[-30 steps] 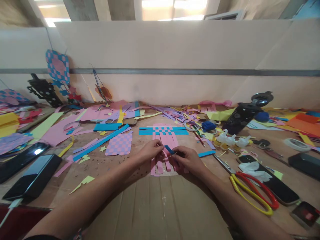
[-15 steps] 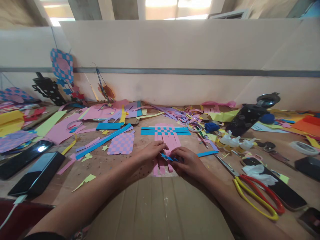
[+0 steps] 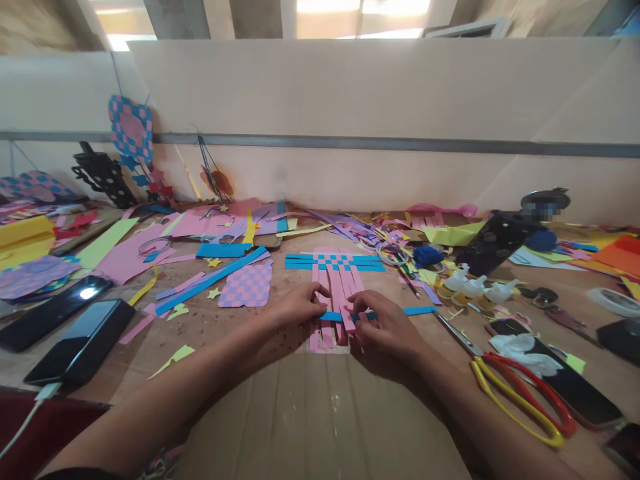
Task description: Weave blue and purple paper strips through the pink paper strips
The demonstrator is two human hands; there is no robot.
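Note:
Between my hands lies a blue paper strip, threaded crosswise among long pink paper strips. My left hand pinches its left end between thumb and fingers. Closed around the same strip at the right edge of the pink ones is my right hand, its fingers partly hiding the strip. One pink strip passes over the blue one near the right fingertips. Farther up, a blue-and-pink checkered weave joins several blue strips to the pink ones. Another blue piece shows right of my right hand.
Red-and-yellow-handled scissors lie at the right, near small glue bottles and a phone. A purple-pink woven piece and blue strips are at left, with a power bank. Paper scraps line the wall.
The blue strip, bunched and twisted between my fingers before, is now drawn out flat across the pink strips. My hands have moved slightly apart.

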